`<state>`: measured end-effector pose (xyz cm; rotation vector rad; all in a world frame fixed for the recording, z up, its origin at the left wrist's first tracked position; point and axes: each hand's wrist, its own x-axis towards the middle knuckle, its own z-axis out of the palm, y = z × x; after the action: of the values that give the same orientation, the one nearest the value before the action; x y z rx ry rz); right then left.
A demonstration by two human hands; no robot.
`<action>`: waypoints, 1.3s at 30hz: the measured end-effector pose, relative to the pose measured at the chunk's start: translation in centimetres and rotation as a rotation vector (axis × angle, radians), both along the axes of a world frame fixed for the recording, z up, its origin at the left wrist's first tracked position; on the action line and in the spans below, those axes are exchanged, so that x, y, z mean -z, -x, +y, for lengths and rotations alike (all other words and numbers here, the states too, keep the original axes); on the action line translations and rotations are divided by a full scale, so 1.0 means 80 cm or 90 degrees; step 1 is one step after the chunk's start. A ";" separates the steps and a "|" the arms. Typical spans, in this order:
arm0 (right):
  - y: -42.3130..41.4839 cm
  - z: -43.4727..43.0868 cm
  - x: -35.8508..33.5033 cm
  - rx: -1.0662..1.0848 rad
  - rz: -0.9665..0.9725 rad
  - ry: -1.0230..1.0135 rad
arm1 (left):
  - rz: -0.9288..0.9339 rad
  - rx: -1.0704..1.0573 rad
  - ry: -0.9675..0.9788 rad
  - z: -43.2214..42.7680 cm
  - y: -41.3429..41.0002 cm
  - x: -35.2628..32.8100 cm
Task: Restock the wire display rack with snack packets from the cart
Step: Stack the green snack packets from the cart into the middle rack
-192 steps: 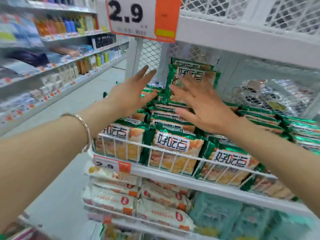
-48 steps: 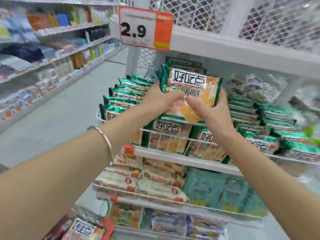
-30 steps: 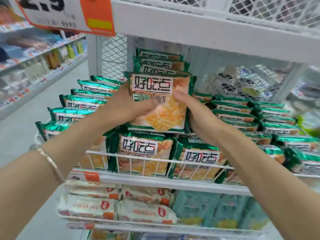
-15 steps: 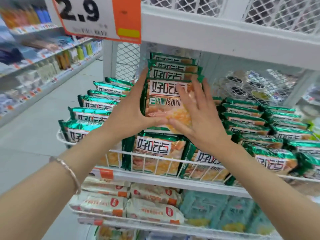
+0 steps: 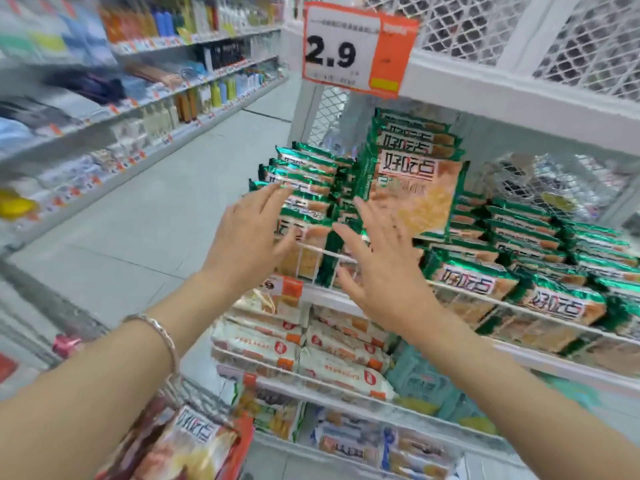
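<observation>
shop aisle | stocked shelves [image 5: 145, 109] | price sign [image 5: 356, 50] "2.9"

The wire display rack [image 5: 485, 88] is white, with diamond-pattern mesh panels. The snack packets [image 5: 415, 192] on it are shiny green foil, each with a white label panel bearing black characters above an orange-yellow biscuit picture. The price sign [image 5: 356, 50] is white with black digits, an orange band down its right side and a small yellow patch. One shelf down, white packets [image 5: 343, 372] carry round red logos and orange ends, beside pale teal packets [image 5: 422, 386]. The bracelet [image 5: 162, 334] is silver. The floor [image 5: 156, 220] is pale grey. The cart [image 5: 244, 441] shows a red edge, and the packet [image 5: 194, 441] in it has a white label with black characters over yellow.
</observation>
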<state>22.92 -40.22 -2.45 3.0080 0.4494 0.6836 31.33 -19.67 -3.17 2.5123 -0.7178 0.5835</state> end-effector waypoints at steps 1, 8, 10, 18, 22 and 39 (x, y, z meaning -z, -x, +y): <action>0.003 0.026 0.015 -0.020 0.052 0.003 | -0.005 -0.023 -0.013 0.034 0.011 0.011; -0.002 0.240 0.101 -0.201 0.195 0.002 | 0.167 -0.256 -0.109 0.292 0.110 0.082; -0.007 0.300 0.123 -0.248 0.252 0.016 | 0.228 -0.336 -0.113 0.350 0.144 0.102; -0.015 0.477 0.185 -0.384 0.463 0.102 | 0.412 -0.592 0.060 0.468 0.240 0.158; -0.029 0.537 0.212 -0.404 0.597 0.163 | 0.418 -0.714 0.217 0.487 0.258 0.163; -0.069 0.723 0.276 0.001 1.135 -0.458 | 0.348 -0.866 0.418 0.500 0.259 0.162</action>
<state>28.45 17.64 -24.53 3.1217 0.1035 -2.4360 10.63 20.34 -16.15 2.0013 1.2716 0.3625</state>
